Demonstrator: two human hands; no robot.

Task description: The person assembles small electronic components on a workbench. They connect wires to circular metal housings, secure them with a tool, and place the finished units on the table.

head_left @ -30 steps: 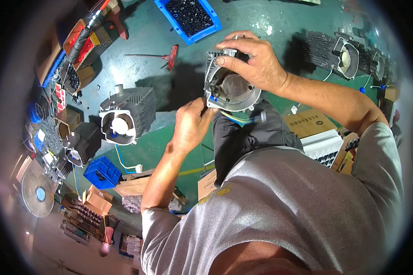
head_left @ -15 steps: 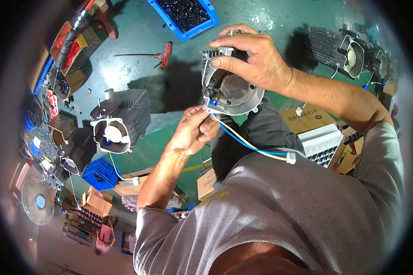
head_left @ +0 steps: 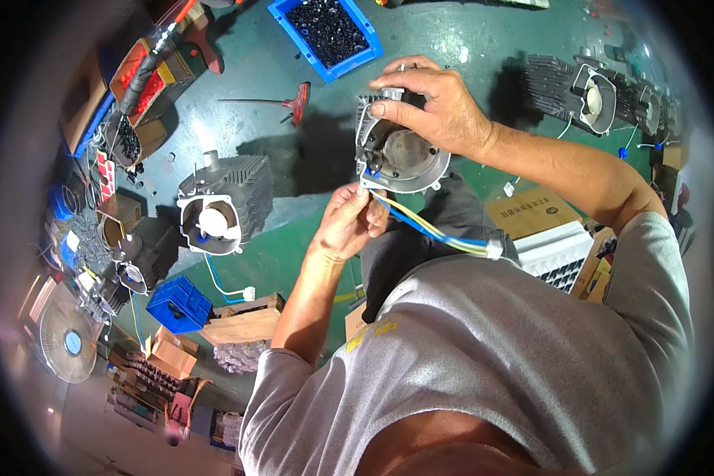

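Note:
A grey finned metal motor housing [head_left: 417, 181] is held tilted above my lap, its round cavity facing me. My right hand [head_left: 448, 111] grips its upper edge, thumb across the rim and fingers over the far side. At the lower left corner my left hand [head_left: 346, 224] pinches with thumb and forefinger, where a bundle of blue, yellow and white wires [head_left: 430, 228] comes out. The wires run right to a white plug connector [head_left: 494, 249] by my shirt. A blue part [head_left: 372, 172] shows inside the cavity by that corner. Exactly what the left fingertips press on is partly hidden.
On the green table lie a red-handled T-shaped hex key [head_left: 300, 103] and a blue bin of small black parts [head_left: 363, 59]. A similar finned housing [head_left: 238, 190] stands left; more housings [head_left: 559, 83] stand right. A cardboard box [head_left: 531, 210] and white tray [head_left: 559, 250] sit beside me.
The view has shifted, so the table things appear lower and further right. Both hands keep their hold on the housing. The wires now hang closer together, with the connector slightly higher.

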